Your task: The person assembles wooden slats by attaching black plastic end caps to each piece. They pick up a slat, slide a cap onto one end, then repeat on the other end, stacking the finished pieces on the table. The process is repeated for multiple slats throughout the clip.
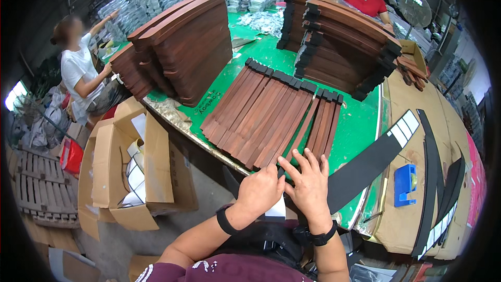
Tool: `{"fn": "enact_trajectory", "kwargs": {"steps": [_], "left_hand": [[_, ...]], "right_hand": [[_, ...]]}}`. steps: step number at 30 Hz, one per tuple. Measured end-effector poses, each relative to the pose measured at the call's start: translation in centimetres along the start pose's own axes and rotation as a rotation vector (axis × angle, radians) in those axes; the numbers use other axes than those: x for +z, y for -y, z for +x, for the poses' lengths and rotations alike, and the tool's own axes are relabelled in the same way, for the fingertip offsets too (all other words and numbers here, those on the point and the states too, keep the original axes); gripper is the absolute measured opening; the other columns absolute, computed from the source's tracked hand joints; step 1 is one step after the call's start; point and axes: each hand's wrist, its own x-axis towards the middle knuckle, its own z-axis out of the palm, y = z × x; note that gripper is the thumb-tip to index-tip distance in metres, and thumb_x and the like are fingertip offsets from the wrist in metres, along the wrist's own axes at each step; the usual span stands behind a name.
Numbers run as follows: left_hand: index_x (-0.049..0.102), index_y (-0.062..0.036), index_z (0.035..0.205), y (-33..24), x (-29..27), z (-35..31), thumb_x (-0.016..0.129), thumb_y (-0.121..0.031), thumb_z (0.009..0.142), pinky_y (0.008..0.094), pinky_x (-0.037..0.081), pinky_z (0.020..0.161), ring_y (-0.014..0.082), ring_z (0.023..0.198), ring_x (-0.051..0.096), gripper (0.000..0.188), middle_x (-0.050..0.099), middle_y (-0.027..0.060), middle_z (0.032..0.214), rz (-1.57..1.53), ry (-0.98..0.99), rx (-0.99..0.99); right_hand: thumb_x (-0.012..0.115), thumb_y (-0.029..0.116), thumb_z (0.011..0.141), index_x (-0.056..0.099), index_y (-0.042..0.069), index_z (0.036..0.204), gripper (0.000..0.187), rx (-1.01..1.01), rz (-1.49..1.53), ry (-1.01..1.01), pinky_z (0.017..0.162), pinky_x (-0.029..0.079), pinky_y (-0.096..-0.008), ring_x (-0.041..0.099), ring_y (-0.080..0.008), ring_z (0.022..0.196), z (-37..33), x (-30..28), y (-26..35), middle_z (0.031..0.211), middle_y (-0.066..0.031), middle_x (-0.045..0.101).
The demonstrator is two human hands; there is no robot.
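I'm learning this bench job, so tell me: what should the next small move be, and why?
Probably press the small dark piece against the near end of the slanted slat: the left hand and right hand come together there, and the other slats show black far ends but brown near ends. The hands partly hide the piece, so its fit is unclear.

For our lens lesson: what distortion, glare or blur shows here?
Head view: black rounded border, pallet bowed beside it; head view: glare at the left opening; head view: faces blurred on white-shirted co-worker and red-shirted co-worker, left hand, right hand and brown slats fairly sharp.
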Motion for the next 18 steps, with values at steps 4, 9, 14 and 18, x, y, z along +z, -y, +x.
{"fn": "enact_trajectory", "kwargs": {"steps": [4, 9, 14, 18], "left_hand": [[0.067, -0.0028, 0.095, 0.2, -0.4, -0.4, 0.078, -0.032, 0.094, 0.048, 0.061, 0.065, 0.0395, 0.076, 0.075, 0.032, 0.075, 0.0201, 0.082, 0.007, 0.019, -0.034], [0.068, -0.0019, 0.099, 0.7, -0.7, -0.8, 0.079, -0.034, 0.094, 0.0475, 0.06, 0.067, 0.0392, 0.076, 0.075, 0.034, 0.075, 0.0193, 0.084, -0.05, 0.04, 0.003], [0.068, -0.0019, 0.1, 2.4, -1.6, -1.5, 0.078, -0.031, 0.098, 0.0453, 0.056, 0.062, 0.0357, 0.068, 0.072, 0.031, 0.073, 0.0166, 0.078, -0.199, -0.024, 0.012], [0.07, -0.0013, 0.102, 3.6, -3.8, -1.6, 0.077, -0.029, 0.099, 0.0408, 0.055, 0.061, 0.03, 0.067, 0.073, 0.029, 0.073, 0.0146, 0.074, -0.405, -0.091, -0.079]], "right_hand": [[0.086, 0.03, 0.078, 0.071, 0.029, 0.14, 0.063, -0.015, -0.005, -0.001, 0.119, 0.034, -0.0652, 0.053, -0.0372, 0.141, 0.0, -0.2, 0.1, 0.145, -0.0108, 0.063], [0.088, 0.029, 0.074, 0.068, 0.022, 0.142, 0.071, -0.009, -0.041, 0.021, 0.121, 0.031, -0.065, 0.05, -0.039, 0.145, 0.0, -0.4, 0.3, 0.147, -0.0135, 0.061], [0.088, 0.026, 0.077, 0.063, 0.012, 0.144, 0.072, 0.03, -0.027, -0.007, 0.122, 0.03, -0.0643, 0.047, -0.0416, 0.147, 0.1, 0.4, 0.9, 0.15, -0.0183, 0.056], [0.087, 0.023, 0.081, 0.064, 0.008, 0.141, 0.066, 0.049, 0.109, -0.012, 0.121, 0.031, -0.0636, 0.047, -0.0458, 0.144, -0.6, -2.5, 1.5, 0.156, -0.0236, 0.05]]}}
